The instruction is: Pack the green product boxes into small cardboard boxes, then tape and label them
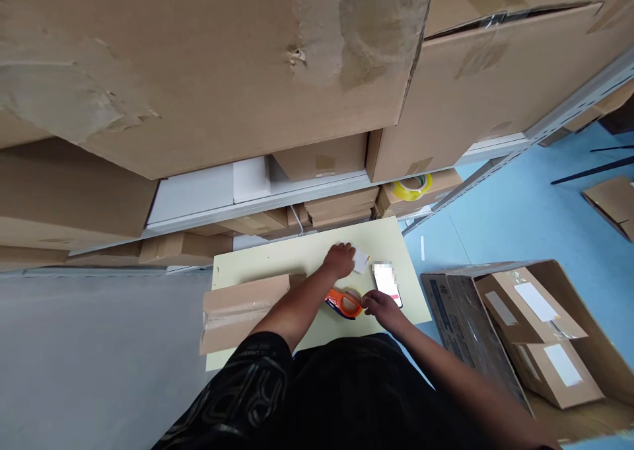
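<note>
Tabletop (415, 304) under both hands, orange tape dispenser (335, 298) nearer to the right one

Long carton (242, 308) lies to the left of the left fingers, past the forearm, with its long side running roughly left to right. The tape dispenser is immediately left of the right fingertips and on the body side of the left fingers. Its long axis runs from below the left wrist towards the right hand (384, 308), ring end nearest. These right fingers are narrow, at the ring's edge; I cannot tell if they grip it. Smartphone (386, 282) lies just ahead and to the right of their tips. White slip (361, 261) shows to the right of the left fingers. The left hand (339, 261) bends over it, fingers close together; whether they pinch it, I cannot tell.
</note>
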A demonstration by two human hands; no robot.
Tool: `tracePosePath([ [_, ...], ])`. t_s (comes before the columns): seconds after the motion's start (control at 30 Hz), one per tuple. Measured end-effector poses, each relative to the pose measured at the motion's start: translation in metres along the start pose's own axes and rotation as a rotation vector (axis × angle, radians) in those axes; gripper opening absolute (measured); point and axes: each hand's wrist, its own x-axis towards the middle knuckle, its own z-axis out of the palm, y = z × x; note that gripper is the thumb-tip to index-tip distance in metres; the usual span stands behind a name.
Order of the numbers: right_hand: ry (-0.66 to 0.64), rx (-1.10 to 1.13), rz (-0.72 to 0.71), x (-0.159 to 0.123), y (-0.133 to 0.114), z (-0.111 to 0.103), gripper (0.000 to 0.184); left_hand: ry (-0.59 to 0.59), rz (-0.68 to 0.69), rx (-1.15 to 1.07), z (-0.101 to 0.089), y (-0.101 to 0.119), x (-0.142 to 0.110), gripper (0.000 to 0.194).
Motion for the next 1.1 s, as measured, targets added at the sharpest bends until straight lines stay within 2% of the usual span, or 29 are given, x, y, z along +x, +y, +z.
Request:
tracePosePath([
  [0.07, 0.002, -0.011, 0.011, 0.0, 0.0, 0.0, 0.024, 0.065, -0.219, -0.034, -0.001, -0.004, 0.003, 0.044],
  [0.13, 0.002, -0.018, 0.021, 0.0, 0.0, 0.0, 0.024, 0.061, -0.421, -0.099, -0.001, -0.01, 0.006, 0.047],
  [0.17, 0.003, -0.017, 0.023, 0.0, 0.0, -0.001, 0.024, 0.037, -0.475, -0.131, 0.0, -0.013, 0.007, 0.044],
  [0.27, 0.012, -0.01, 0.012, 0.0, 0.0, -0.002, 0.023, -0.002, -0.489, -0.176, 0.003, -0.022, 0.01, 0.036],
  [0.47, 0.016, 0.008, 0.022, -0.001, 0.004, -0.005, 0.023, 0.002, -0.537, -0.224, 0.005, -0.028, 0.011, 0.037],
  [0.67, 0.004, 0.006, 0.031, 0.0, 0.009, -0.005, 0.022, 0.015, -0.511, -0.237, 0.007, -0.034, 0.009, 0.023],
  [0.9, -0.01, 0.003, 0.053, -0.003, 0.007, -0.006, 0.023, 0.03, -0.442, -0.179, 0.005, -0.035, -0.002, 0.021],
  [1.0, -0.02, -0.001, 0.057, -0.003, 0.009, -0.006, 0.024, 0.064, -0.34, -0.15, 0.005, -0.023, -0.007, 0.026],
  [1.1, -0.018, -0.005, 0.066, -0.001, 0.015, -0.006, 0.024, 0.067, -0.126, -0.098, 0.013, 0.001, -0.007, 0.036],
])
